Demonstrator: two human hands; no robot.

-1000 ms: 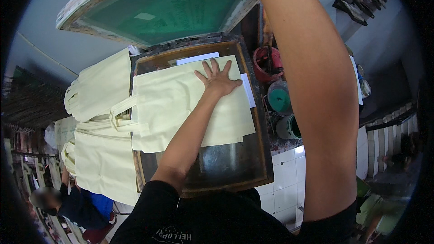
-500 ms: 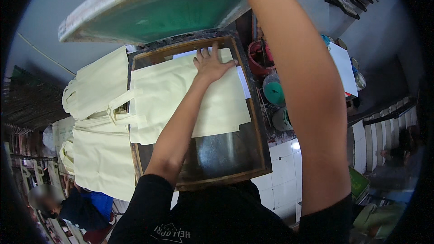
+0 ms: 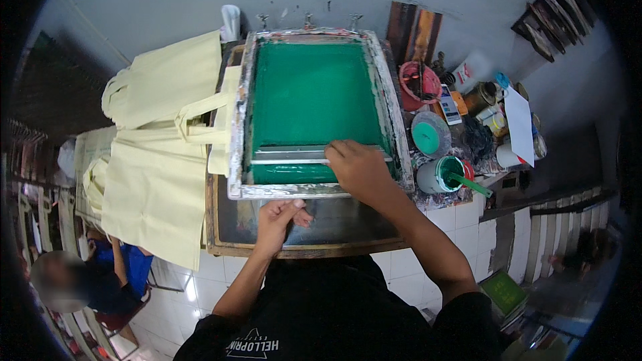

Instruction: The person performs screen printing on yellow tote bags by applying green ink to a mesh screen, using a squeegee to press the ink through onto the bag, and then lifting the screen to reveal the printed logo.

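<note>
A printing screen (image 3: 237, 113), its pale frame smeared with ink and its mesh green, lies flat over the glass-topped table (image 3: 254, 227). Across the near part of the mesh runs a long grey squeegee (image 3: 281, 154), gripped near its right end by my right hand (image 3: 354, 166). Wet green ink (image 3: 294, 174) pools on the near side of the blade. Just below the frame's near edge is my left hand (image 3: 273, 222), loosely curled with thumb apart and nothing visible in it. A cream tote bag (image 3: 221, 120) lies mostly hidden under the screen, its handles sticking out left.
More cream bags (image 3: 157, 187) are piled at the left. A side bench at the right holds a red bucket (image 3: 420, 83), a bowl of green ink (image 3: 425, 138), a white pail (image 3: 438, 177) and a phone (image 3: 450, 105). A seated person (image 3: 100, 281) is at lower left.
The raised screen has come down over the tote bag. My left hand has left the bag for the frame's near edge, and my right hand has come down onto the squeegee.
</note>
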